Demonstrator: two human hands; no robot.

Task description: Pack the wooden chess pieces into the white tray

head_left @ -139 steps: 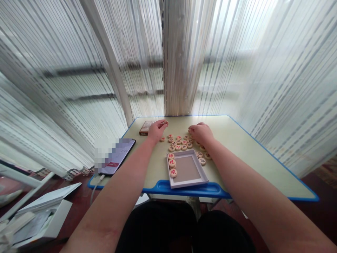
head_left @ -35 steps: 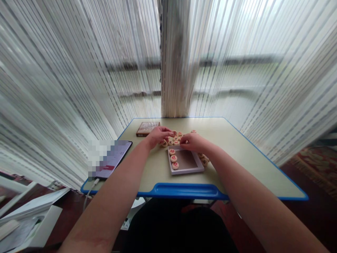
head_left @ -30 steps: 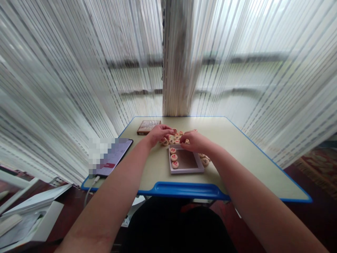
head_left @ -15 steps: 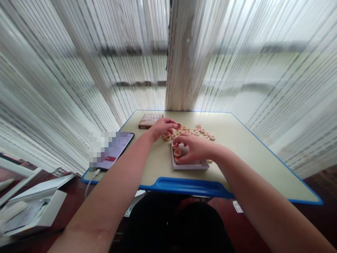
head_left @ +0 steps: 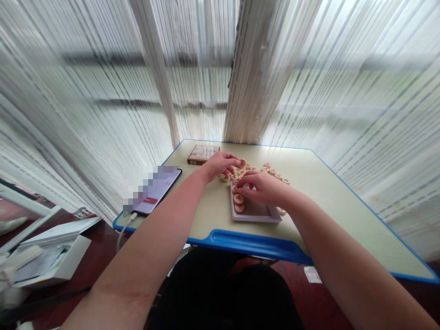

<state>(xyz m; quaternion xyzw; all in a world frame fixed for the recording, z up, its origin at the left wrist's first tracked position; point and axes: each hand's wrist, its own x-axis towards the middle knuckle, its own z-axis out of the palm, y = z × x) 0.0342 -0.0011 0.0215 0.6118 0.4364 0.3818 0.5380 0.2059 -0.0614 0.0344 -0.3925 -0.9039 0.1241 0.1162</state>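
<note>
My left hand (head_left: 220, 165) is closed in a pinch on a round Chinese chess piece (head_left: 242, 163), held up over other pieces on the table. My right hand (head_left: 264, 187) reaches over the left side of an open shallow box (head_left: 257, 220), thumb and fingers closed around a piece (head_left: 235, 189) in its upper left corner. Below that one, two red-marked pieces (head_left: 238, 199) lie along the box's left wall. Loose wooden pieces (head_left: 225, 178) with red or dark characters lie behind the box, some partly hidden by my hands.
A flat printed box (head_left: 203, 154) lies at the back left of the blue-edged table (head_left: 330, 206). On the left is a phone (head_left: 156, 192) with a white cable (head_left: 121, 233). A blue trough (head_left: 256, 243) runs along the front edge. Curtains hang behind.
The view has shifted, moving the table slightly right in the picture. My right thumb has lifted from the lower pieces, and its fingers have closed at the upper one. My left hand still holds its piece.
</note>
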